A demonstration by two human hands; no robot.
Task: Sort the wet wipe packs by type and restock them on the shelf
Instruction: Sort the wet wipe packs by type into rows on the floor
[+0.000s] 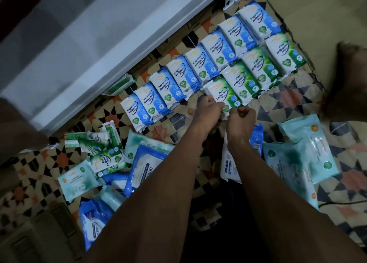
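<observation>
A diagonal row of several blue Fragrance Free packs (186, 74) lies on the patterned floor beside the white shelf (83, 50). In front of it runs a shorter row of green Pine packs (256, 66). The nearest green Pine pack (223, 93) lies at the row's left end. My left hand (207, 108) and my right hand (242, 116) both pinch its near edge with curled fingers. Loose green Pine packs (99, 147) lie in a heap at the left.
Large blue Antabax packs (147, 163) and pale teal packs (309, 155) lie scattered near my arms on both sides. One green pack (119, 85) sits partly under the shelf edge. A bare foot (351, 76) stands at the right. The shelf's white leg (230, 0) is at the top.
</observation>
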